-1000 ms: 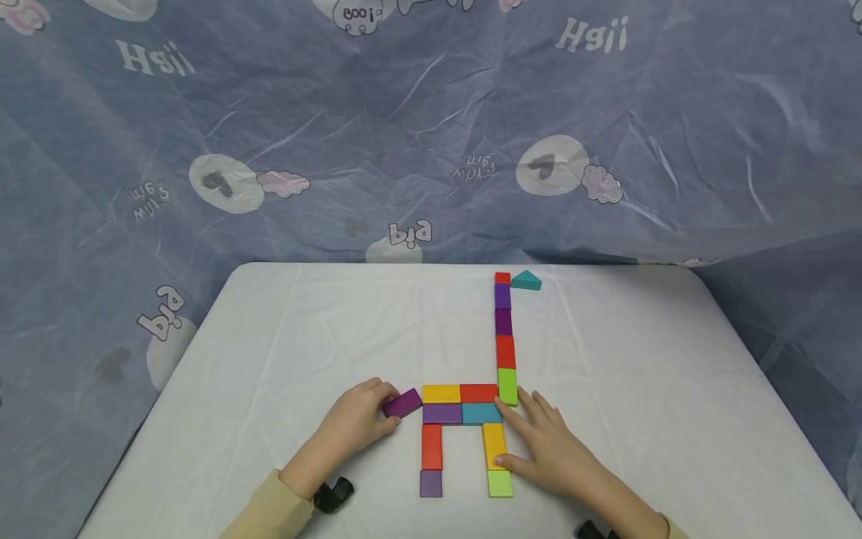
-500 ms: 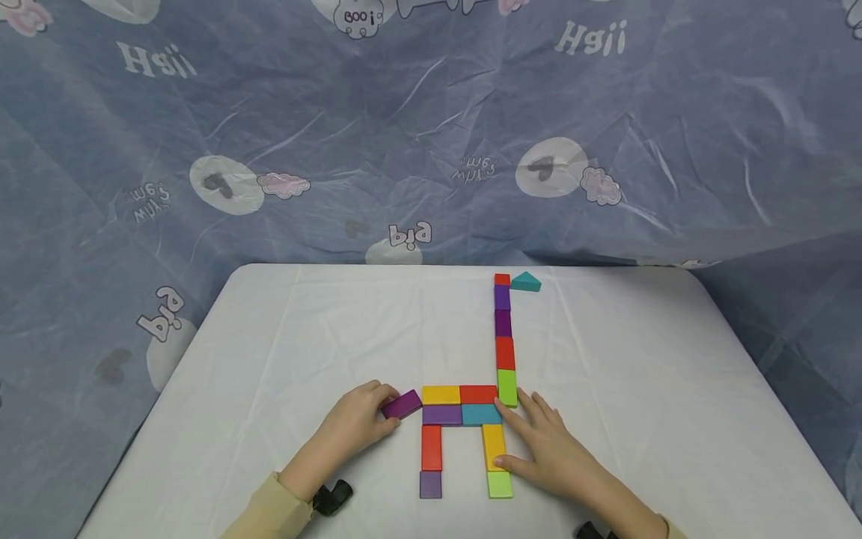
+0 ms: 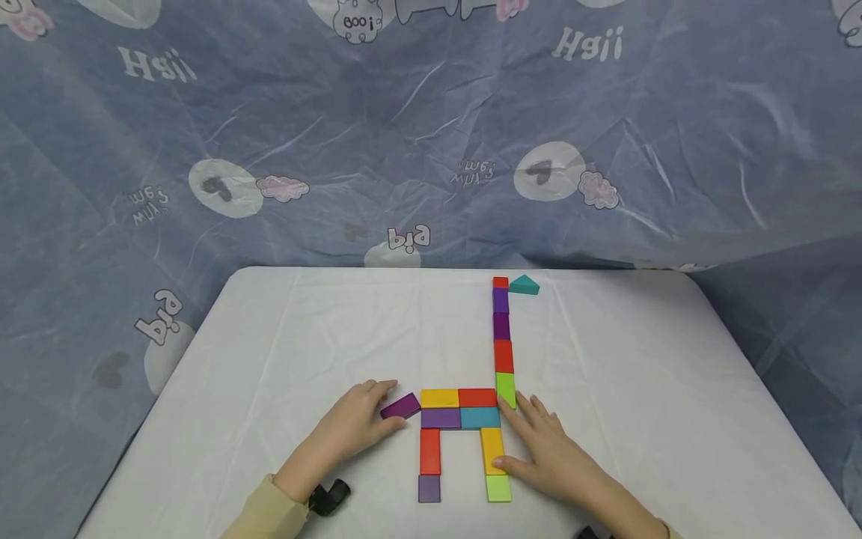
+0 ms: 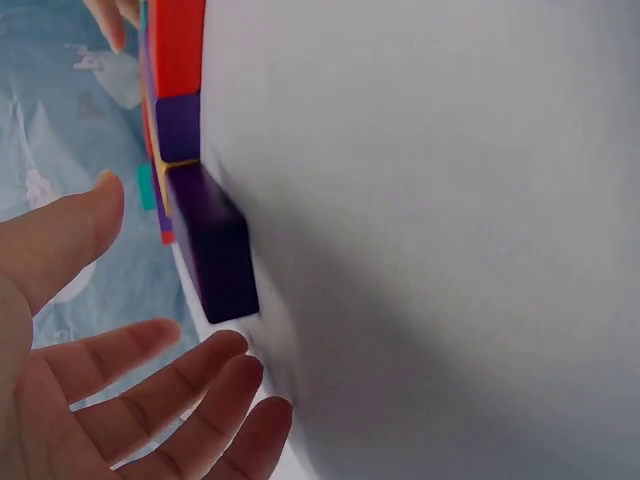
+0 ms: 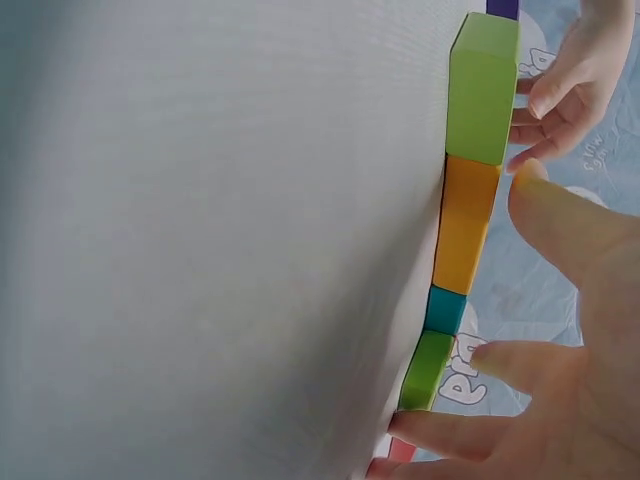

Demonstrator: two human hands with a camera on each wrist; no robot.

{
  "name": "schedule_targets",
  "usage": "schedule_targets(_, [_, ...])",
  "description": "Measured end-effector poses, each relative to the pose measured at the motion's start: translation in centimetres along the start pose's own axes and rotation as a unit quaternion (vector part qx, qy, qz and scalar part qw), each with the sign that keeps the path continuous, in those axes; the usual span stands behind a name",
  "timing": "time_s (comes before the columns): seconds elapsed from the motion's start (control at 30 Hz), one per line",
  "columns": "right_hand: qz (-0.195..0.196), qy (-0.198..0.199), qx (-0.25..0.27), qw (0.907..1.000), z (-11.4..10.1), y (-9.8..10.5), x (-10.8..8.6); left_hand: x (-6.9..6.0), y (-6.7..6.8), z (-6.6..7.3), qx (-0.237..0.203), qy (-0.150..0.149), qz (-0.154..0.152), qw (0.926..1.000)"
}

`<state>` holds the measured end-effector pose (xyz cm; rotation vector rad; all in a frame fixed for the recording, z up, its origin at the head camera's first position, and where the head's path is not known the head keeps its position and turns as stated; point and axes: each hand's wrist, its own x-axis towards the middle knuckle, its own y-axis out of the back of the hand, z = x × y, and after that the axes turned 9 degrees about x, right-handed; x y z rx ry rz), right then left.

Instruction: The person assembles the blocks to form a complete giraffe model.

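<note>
A tilted dark purple block (image 3: 400, 406) lies on the table against the left end of a flat figure of coloured blocks. Around that block my left hand (image 3: 352, 423) is spread, thumb and fingers apart from it, as the left wrist view of the purple block (image 4: 215, 245) shows. My right hand (image 3: 548, 449) lies at the figure's right side, fingers extended. Its index fingertip is by the lower green block (image 3: 506, 389) of the tall column, its thumb at the yellow leg block (image 3: 492, 451). Yellow (image 3: 439, 398), red (image 3: 477, 397), violet (image 3: 441, 418) and blue (image 3: 480, 418) blocks form the body.
A teal triangular block (image 3: 524, 285) sits beside the column's small red top block (image 3: 500, 282). Two legs end in a violet block (image 3: 429, 489) and a light green block (image 3: 498, 489). White cloth covers the table (image 3: 323, 329); a patterned blue sheet (image 3: 431, 135) hangs behind.
My left hand has let go of the purple block and its fingers have spread apart. The block stays in place. My right hand has barely moved.
</note>
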<state>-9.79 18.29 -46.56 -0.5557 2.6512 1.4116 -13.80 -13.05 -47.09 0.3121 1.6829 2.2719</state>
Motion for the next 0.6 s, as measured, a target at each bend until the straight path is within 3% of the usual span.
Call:
schedule_targets(0.17, [-0.005, -0.016, 0.016, 0.9997, 0.3, 0.4, -0.2, 0.0, 0.9, -0.3, -0.016, 0.005, 0.012, 0.9998])
schedule_targets(0.3, [-0.023, -0.024, 0.024, 0.9992, 0.4, 1.6, -0.2, 0.6, 2.3, -0.1, -0.028, 0.007, 0.039, 0.9988])
schedule_targets(0.43, [-0.021, -0.020, 0.026, 0.9993, 0.4, 4.0, 0.3, 1.6, 4.0, 0.1, -0.024, 0.006, 0.061, 0.9978])
schedule_targets(0.6, [0.025, 0.012, 0.011, 0.9995, 0.4, 8.3, 1.6, 2.9, 6.4, 0.2, -0.022, 0.014, 0.086, 0.9959])
